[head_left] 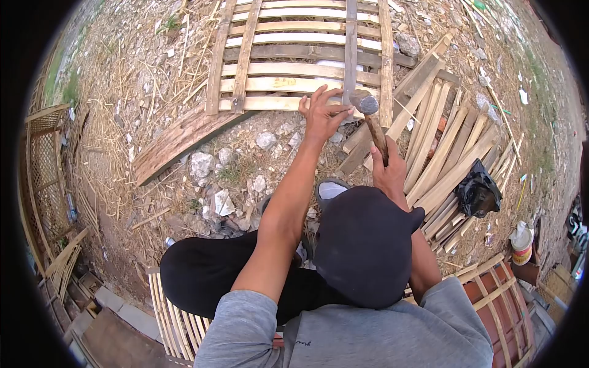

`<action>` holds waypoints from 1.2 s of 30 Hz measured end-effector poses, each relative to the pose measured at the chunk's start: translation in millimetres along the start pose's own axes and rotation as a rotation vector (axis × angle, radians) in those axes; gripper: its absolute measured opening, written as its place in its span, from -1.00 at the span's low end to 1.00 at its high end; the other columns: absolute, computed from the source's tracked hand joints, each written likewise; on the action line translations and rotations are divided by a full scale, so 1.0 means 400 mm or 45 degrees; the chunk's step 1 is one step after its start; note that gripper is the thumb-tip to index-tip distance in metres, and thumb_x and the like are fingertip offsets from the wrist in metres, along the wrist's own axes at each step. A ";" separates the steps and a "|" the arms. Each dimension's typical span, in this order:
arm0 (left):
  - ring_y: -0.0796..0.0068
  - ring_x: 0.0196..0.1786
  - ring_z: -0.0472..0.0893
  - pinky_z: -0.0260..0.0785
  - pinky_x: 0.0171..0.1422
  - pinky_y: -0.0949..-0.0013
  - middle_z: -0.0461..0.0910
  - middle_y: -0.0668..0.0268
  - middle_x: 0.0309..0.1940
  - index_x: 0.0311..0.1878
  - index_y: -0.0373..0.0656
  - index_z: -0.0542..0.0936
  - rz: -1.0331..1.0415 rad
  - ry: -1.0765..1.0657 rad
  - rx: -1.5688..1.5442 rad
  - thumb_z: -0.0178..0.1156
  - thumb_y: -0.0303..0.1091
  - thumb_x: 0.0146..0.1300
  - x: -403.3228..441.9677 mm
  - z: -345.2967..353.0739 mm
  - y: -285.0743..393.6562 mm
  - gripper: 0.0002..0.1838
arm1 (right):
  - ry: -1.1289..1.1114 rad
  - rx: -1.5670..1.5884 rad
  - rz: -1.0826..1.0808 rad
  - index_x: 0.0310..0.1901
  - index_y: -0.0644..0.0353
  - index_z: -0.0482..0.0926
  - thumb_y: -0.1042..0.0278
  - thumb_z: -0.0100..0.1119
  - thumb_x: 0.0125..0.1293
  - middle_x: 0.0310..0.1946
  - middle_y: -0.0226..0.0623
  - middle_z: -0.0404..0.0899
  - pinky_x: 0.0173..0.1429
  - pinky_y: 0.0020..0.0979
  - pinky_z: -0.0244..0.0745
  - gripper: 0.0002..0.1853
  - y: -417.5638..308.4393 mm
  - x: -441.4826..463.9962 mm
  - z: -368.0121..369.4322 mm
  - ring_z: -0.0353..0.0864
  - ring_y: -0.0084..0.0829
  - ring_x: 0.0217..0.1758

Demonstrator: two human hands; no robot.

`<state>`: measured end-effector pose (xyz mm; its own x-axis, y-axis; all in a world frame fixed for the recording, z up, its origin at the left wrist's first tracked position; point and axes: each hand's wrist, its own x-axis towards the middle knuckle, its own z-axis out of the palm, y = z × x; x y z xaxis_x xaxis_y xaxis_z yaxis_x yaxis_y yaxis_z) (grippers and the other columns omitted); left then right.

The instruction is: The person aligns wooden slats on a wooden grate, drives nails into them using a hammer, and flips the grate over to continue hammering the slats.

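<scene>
In my right hand (389, 170) is a hammer (376, 136), its wooden handle gripped near the lower end. The hammer's head sits over the near edge of a wooden slatted panel (294, 86), beside a dark upright strip (351, 55). My left hand (323, 113) is at that same edge, thumb and forefinger brought together next to the hammer head. Whatever those fingers pinch is too small to make out; the other fingers are raised. A thick weathered plank (184, 144) lies slanting under the panel's near left corner.
To the right lies a pile of loose wooden strips (454, 141), with a black plastic bag (477, 190) on it. Broken stones (202, 164) and straw cover the ground before my knees. A white bucket (521, 242) stands far right. Another slatted panel (175, 316) is at lower left.
</scene>
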<state>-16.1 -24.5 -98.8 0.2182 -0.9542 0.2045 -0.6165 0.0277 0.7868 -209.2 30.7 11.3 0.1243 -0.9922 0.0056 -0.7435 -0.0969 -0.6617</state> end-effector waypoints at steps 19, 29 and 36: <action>0.34 0.47 0.28 -0.35 0.51 -0.14 0.59 0.63 0.18 -0.33 0.30 0.82 -0.001 -0.027 0.063 0.50 -0.06 -0.01 -0.001 -0.004 -0.007 -0.85 | -0.027 0.007 0.056 0.17 0.19 0.49 0.15 0.16 0.45 -0.38 0.10 0.64 -0.21 -0.09 0.51 -0.62 0.009 -0.010 0.040 0.67 0.14 -0.25; 0.32 0.46 0.29 -0.34 0.51 -0.14 0.59 0.63 0.18 -0.29 0.31 0.82 -0.001 -0.023 0.033 0.49 -0.02 0.00 0.008 -0.004 -0.007 -0.83 | 0.048 -0.065 0.038 0.15 0.19 0.50 0.13 0.18 0.44 -0.41 0.04 0.63 -0.25 -0.12 0.49 -0.62 0.034 -0.023 0.065 0.66 0.08 -0.32; 0.32 0.45 0.30 -0.33 0.51 -0.13 0.59 0.61 0.17 -0.30 0.29 0.83 -0.028 -0.020 0.014 0.49 -0.02 -0.01 0.002 -0.009 0.005 -0.82 | 0.069 0.080 0.034 0.12 0.22 0.51 0.17 0.20 0.41 -0.37 0.13 0.64 -0.27 -0.04 0.51 -0.62 0.003 -0.008 0.045 0.66 0.17 -0.32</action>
<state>-14.6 -24.2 -95.0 0.2196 -0.9592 0.1782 -0.6203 0.0037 0.7844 -198.6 35.3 -2.9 0.0682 -0.9973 0.0267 -0.7028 -0.0671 -0.7082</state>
